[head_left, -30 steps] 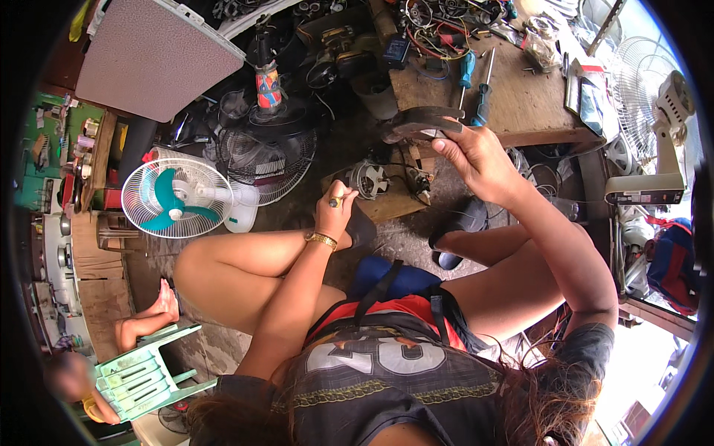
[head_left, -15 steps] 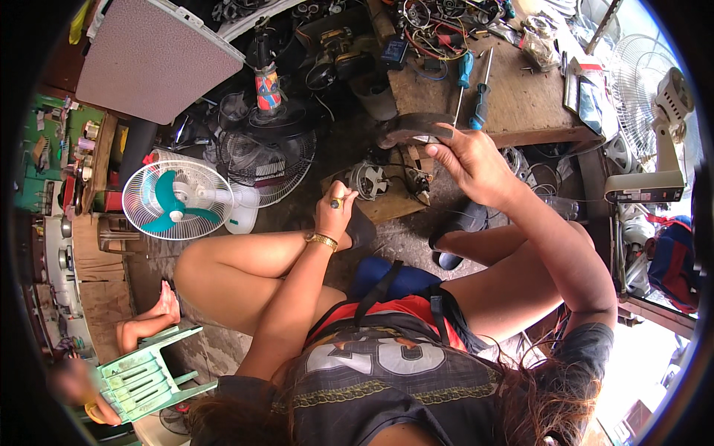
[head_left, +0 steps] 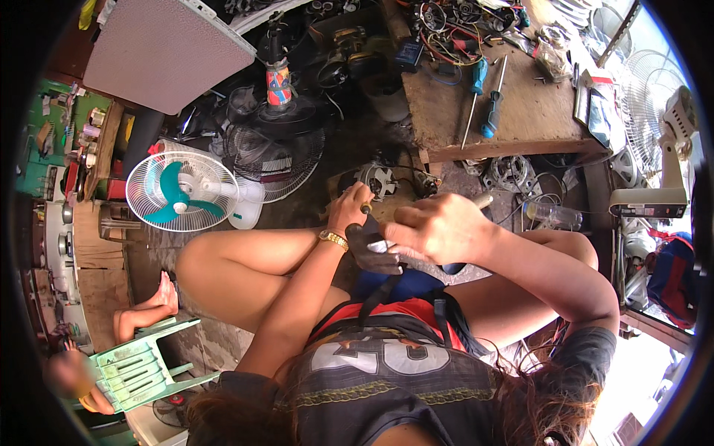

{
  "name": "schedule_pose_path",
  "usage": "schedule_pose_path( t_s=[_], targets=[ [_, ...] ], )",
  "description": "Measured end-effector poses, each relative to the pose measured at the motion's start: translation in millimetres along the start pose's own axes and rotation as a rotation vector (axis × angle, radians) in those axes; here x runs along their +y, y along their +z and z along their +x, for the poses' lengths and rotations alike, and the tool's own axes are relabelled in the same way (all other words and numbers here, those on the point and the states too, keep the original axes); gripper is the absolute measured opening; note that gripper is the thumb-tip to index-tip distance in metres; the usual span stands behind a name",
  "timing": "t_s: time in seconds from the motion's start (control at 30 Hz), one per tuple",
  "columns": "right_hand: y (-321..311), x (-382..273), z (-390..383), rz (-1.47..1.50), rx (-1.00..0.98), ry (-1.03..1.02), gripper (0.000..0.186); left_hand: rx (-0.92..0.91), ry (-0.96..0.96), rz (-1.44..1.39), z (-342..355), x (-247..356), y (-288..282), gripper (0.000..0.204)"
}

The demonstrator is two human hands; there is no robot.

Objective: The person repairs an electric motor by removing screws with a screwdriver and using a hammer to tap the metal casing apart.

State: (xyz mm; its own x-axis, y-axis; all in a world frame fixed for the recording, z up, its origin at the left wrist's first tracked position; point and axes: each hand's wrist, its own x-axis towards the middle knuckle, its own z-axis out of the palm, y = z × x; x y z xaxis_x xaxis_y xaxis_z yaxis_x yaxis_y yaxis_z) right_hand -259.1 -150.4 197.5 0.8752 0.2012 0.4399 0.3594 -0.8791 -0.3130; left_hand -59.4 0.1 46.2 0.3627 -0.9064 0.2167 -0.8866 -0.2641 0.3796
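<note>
My right hand (head_left: 442, 230) is closed round the handle of a hammer (head_left: 375, 254), whose dark head hangs low beside my left wrist. Between my knees, my left hand (head_left: 346, 211) is closed on a slim tool (head_left: 365, 209); only its rounded end shows above the fist, so its kind is unclear. Just beyond the left fingers, a round silver motor part (head_left: 383, 182) with openings in its face rests on a wooden board (head_left: 405, 202). The slim tool's far tip is hidden behind my hand. Wires and another small motor part (head_left: 427, 183) lie to the right.
A wooden bench (head_left: 513, 141) at the front right bears two blue-handled screwdrivers (head_left: 493, 115) and tangled wires. A fan with teal blades (head_left: 177, 197) lies to the left near a black fan grille (head_left: 279, 167). Another person sits by a green plastic chair (head_left: 141, 368) at the lower left.
My right hand has swung the hammer down and toward me from its raised place near the bench. My left hand stays by the motor part, still gripping the slim tool. The view has shifted slightly.
</note>
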Motion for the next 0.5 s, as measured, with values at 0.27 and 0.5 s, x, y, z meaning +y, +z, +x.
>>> schedule_pose_path(
  t_s=[0.27,0.5],
  targets=[
    [-1.4,-34.6,9.8,-0.128,0.055,-0.139,0.027,0.121,0.088,0.074,-1.5,-12.0,9.5,0.017],
    [22.3,12.7,-12.3,-0.108,-0.199,0.253,0.023,0.009,0.056,0.049,6.1,-14.4,-0.8,0.016]
  ],
)
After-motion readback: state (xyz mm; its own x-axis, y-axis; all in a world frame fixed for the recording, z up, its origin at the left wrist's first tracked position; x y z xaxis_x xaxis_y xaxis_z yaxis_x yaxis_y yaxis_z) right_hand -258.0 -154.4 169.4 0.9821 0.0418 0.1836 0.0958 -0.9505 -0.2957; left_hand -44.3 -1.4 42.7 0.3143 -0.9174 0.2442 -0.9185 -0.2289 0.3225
